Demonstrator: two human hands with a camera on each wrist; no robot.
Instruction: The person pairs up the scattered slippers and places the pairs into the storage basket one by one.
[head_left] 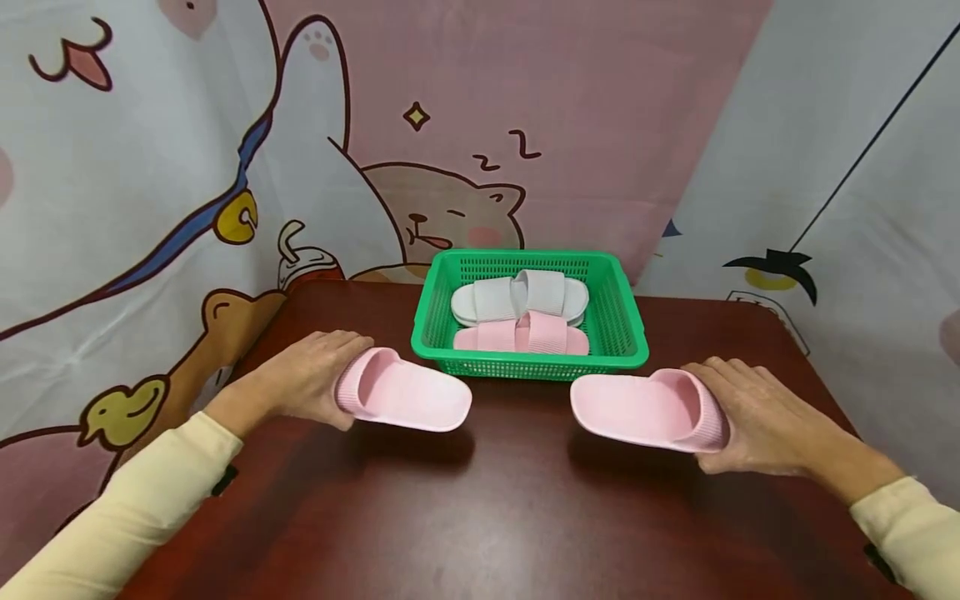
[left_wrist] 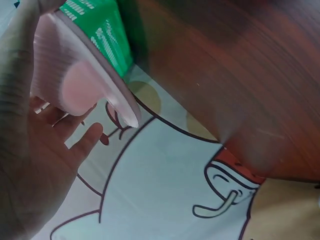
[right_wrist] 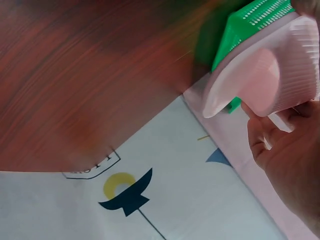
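Note:
My left hand [head_left: 318, 379] grips a pink slipper [head_left: 416, 393] by its ribbed strap end, the heel pointing inward to the right. Mirroring it, my right hand [head_left: 757, 417] holds a second pink slipper [head_left: 626, 407] by the strap end, heel toward the left. Dark shadows lie on the tabletop beneath both slippers. In the left wrist view the slipper [left_wrist: 82, 75] is seen from the side, thumb and fingers around its strap. The right wrist view shows the other slipper [right_wrist: 260, 70] held likewise, fingertips at the strap's edge.
Behind the hands, a green plastic basket [head_left: 641, 354] stands on the dark reddish-brown table [head_left: 495, 517]. A pair of white slippers [head_left: 495, 298] and a pair of pink slippers [head_left: 547, 333] lie inside it. A cartoon-printed cloth [head_left: 600, 125] hangs around the table's back and sides.

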